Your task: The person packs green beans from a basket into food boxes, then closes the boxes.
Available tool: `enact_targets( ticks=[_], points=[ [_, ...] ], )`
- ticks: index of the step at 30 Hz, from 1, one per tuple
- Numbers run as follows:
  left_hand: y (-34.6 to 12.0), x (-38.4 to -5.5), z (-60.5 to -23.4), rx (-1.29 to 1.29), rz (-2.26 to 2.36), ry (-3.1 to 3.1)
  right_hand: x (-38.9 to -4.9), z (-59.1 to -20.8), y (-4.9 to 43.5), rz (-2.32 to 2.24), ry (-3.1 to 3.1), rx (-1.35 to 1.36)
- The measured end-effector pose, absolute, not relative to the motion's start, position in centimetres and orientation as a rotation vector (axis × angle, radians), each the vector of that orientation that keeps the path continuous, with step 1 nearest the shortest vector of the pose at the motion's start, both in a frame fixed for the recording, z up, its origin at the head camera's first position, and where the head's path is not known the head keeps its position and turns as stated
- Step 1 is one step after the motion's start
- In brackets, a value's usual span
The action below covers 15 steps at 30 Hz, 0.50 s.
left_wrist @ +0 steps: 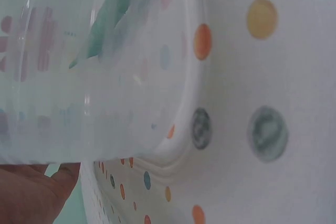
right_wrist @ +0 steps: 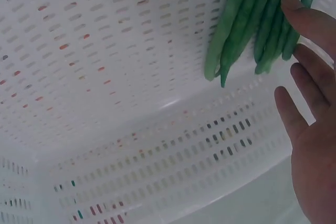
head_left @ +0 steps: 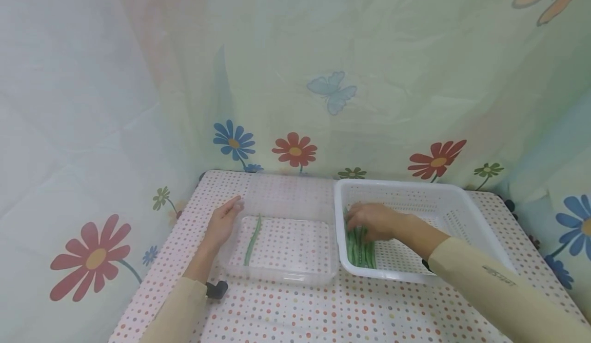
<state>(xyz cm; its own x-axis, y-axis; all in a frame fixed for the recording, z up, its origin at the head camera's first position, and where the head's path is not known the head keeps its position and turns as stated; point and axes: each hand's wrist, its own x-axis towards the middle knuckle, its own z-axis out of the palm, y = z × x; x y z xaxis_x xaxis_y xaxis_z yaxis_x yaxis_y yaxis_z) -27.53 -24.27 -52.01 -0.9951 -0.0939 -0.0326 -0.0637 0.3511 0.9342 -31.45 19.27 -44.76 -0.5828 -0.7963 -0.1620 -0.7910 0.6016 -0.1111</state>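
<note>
Two unclenched hands (head_left: pixel 223 223) (head_left: pixel 375 221) touch, left, a clear plastic box (head_left: pixel 286 275) and, right, slender green beans (head_left: pixel 360 256).

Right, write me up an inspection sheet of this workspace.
Surface: table under a white cloth with multicoloured dots.
Job's things: clear rectangular plastic container with one long green bean lying inside; to its right, a white perforated plastic basket with a bunch of long green beans along its left side.
Clutter: nothing seen.
Hands: left hand at the container's left side; right hand inside the basket, at the bunch. Whether it grips any bean is unclear.
Cables: nothing seen.
Surroundings: pale hanging sheeting printed with flowers and butterflies, behind the table and at both sides.
</note>
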Motion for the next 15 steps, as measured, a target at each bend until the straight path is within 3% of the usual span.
enact_targets(
  ticks=[15],
  points=[
    [-24.3,-27.4,-52.0,0.150,-1.778,-2.554,-32.0,-46.0,19.3,-0.044,2.607,-1.420]
  ],
)
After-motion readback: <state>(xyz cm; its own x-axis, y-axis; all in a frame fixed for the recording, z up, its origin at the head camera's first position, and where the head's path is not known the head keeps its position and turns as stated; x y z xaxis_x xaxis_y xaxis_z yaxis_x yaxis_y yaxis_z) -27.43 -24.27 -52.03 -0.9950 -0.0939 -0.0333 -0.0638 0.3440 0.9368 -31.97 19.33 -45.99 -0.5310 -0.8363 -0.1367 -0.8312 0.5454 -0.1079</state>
